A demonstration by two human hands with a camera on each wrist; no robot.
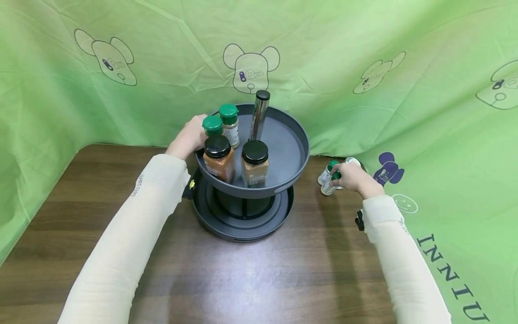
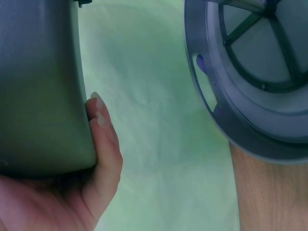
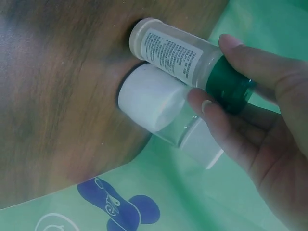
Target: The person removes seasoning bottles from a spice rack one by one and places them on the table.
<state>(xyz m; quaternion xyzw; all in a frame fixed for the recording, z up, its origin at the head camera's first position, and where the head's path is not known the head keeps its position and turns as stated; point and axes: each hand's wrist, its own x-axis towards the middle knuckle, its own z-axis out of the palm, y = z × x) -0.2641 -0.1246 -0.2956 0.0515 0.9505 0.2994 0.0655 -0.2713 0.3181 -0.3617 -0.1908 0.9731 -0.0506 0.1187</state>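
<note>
Right grip [image 1: 353, 176]: pinches a green-capped bottle [image 3: 175, 53] by its cap, right of the tiered stand [image 1: 242, 235].
Left grip [image 1: 190, 137]: holds the stand's upper tray [image 1: 289, 148] at its left rim.
Black-lidded jars [image 1: 256, 173]: 2, on the stand's upper tray.
Table [image 1: 251, 283]: under the stand.

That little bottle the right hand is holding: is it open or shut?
Shut: in the right wrist view, a green cap covers the end of the bottle that the right hand's fingers hold. I cannot tell how tightly.

Four green-capped jars [image 1: 231, 131], two black-lidded jars [image 1: 255, 163], one white-filled jar [image 3: 151, 98], two trays [image 1: 285, 141]
</note>
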